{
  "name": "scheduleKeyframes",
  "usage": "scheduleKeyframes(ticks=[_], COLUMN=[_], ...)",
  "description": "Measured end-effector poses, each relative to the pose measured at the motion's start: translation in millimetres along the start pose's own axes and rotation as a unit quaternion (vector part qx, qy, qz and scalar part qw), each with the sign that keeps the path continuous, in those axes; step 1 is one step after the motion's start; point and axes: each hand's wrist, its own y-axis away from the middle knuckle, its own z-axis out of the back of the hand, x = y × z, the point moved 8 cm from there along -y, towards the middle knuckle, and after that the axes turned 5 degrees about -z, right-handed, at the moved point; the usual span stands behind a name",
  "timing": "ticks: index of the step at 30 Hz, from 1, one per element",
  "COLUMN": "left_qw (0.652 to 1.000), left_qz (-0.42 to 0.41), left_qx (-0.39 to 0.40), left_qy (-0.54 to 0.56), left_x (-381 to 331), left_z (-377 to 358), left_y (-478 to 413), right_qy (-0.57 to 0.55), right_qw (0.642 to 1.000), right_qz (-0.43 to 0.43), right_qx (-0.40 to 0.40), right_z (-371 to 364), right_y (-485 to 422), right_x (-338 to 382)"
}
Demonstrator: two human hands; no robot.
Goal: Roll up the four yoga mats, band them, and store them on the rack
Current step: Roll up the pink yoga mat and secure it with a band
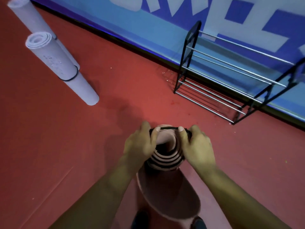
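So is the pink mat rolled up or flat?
Rolled up. The pink mat shows spiral layers; the left hand and right hand stretch a band over it.

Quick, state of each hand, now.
Left hand: gripping the black band, stretched over the rolled pink mat at its end.
Right hand: gripping the same band's other side.

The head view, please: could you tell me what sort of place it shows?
Probably a gym or sports hall: red sports floor, blue lettered wall banner, rolled yoga mats and a metal rack.

Red floor [49, 146] all around, blue banner [148, 35] with big white lettering running along the wall, dark shoes [140, 219] at the bottom edge.
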Motion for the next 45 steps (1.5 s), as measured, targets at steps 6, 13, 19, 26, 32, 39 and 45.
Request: scheduleKeyframes(ticks=[6, 13, 19, 26, 32, 39, 45], left_qw=[0.991, 0.977, 0.971, 0.962, 0.953, 0.943, 0.935], left_qz=[-0.040, -0.124, -0.198, -0.218, -0.225, -0.248, -0.269], left_qx=[0.119, 0.139, 0.128, 0.137, 0.142, 0.147, 0.183], left_qy=[-0.054, 0.102, -0.034, -0.095, -0.143, -0.164, -0.142], left_x=[-2, -15, -46, -49, -60, -79, -73], left_z=[-17, -20, -37, -44, -51, -58, -55], left_y=[-5, -31, -32, -26, -26, -1, -10], right_qy=[-0.051, -0.076, -0.050, 0.027, 0.030, -0.024, -0.042], right_qw=[0.989, 0.990, 0.992, 0.986, 0.970, 0.949, 0.929], right_qz=[-0.131, -0.113, -0.106, -0.160, -0.239, -0.314, -0.355], right_qx=[0.036, 0.038, 0.039, 0.028, 0.043, -0.028, -0.094], right_z=[-10, -1, 11, 23, 13, -2, -5], right_y=[25, 24, 38, 74, 107, 132, 151], right_x=[-12, 5, 4, -21, -42, -51, -48])
